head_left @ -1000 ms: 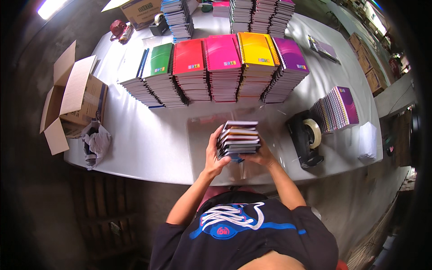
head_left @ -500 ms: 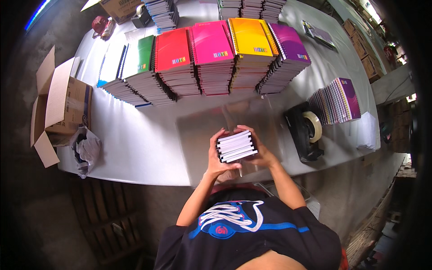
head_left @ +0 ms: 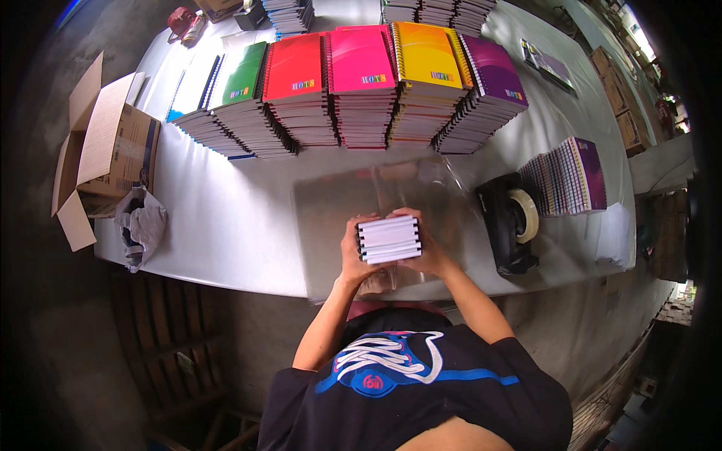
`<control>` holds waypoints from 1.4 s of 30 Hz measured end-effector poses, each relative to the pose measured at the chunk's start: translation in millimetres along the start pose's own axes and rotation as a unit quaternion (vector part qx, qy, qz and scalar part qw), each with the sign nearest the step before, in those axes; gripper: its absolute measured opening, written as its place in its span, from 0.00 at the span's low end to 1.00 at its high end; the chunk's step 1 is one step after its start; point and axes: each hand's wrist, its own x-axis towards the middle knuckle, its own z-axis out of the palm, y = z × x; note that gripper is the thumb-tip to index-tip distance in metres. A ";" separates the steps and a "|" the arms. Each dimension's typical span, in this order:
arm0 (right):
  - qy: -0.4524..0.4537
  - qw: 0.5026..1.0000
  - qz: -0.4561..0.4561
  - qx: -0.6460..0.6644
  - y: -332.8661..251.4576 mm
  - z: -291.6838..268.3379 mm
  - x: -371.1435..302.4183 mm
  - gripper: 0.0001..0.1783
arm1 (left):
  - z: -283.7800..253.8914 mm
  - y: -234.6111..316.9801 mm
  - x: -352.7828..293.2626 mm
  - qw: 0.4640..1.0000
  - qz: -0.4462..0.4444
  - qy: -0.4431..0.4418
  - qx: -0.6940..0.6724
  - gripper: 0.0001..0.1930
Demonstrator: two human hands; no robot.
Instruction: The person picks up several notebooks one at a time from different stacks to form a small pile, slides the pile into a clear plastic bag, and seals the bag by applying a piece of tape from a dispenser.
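Between my two hands is a small stack of notebooks, its white page edges facing up and black binding showing at the sides. My left hand grips the stack's left side and my right hand its right side, fingers wrapped round it. The covers of these notebooks are hidden. Beneath the stack, clear plastic sheets lie on the white-covered table. Beyond stand tall piles of spiral notebooks: green, red, pink, yellow and purple.
A black tape dispenser with a roll of tape stands right of the plastic, near a row of purple notebooks. An open cardboard box and a grey plastic bag are at the left edge. A wooden pallet is below.
The notebook stack, tilted before, is now level and its edges look more even. Both hands have shifted slightly left with it, still gripping its sides.
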 end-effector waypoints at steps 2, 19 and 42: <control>0.001 1.000 -0.005 -0.026 -1.8 -1.2 1.7 0.45 | -1.5 6.9 3.3 0.999 0.027 0.015 0.043 0.40; 0.001 0.923 0.295 0.247 -53.9 8.2 4.8 0.37 | -31.5 61.6 1.1 0.910 -0.412 0.011 -0.039 0.39; 0.227 0.811 0.325 0.431 35.0 -75.2 -70.5 0.24 | -75.8 64.8 0.5 0.952 -0.215 0.190 0.110 0.31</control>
